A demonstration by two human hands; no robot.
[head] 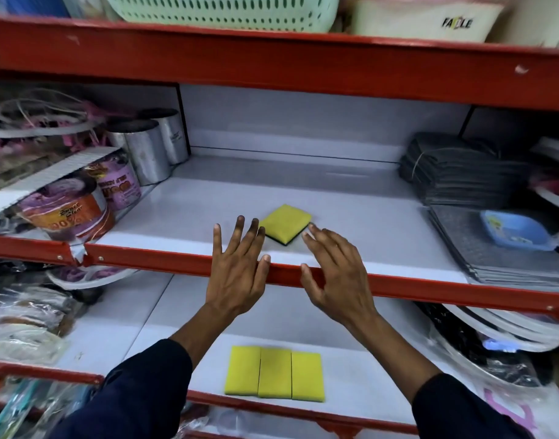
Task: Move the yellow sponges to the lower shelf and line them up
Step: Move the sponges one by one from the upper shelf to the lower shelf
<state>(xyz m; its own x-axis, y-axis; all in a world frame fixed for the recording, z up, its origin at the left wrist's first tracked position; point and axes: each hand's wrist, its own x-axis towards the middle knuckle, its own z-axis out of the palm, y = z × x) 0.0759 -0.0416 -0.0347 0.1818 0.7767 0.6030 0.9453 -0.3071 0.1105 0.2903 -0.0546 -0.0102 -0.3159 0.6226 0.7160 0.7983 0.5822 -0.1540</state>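
Yellow sponge (285,224) lies on the upper shelf (351,217), just beyond my fingertips, between my left hand (237,267) and right hand (335,274). I see both hands spread open, holding nothing. Three sponges (275,373) sit side by side on the lower shelf (366,381).

On the cream bag (423,19) up on the top shelf I read dark letters, something like "FABLE", though the middle letter is not clear to me. On the orange-and-purple tub (72,213) at the left of the middle shelf I make out "00%" in big figures, with small script above it that I cannot read for sure. The purple tub (119,182) behind it has lettering too blurred to read. I find no other legible text.
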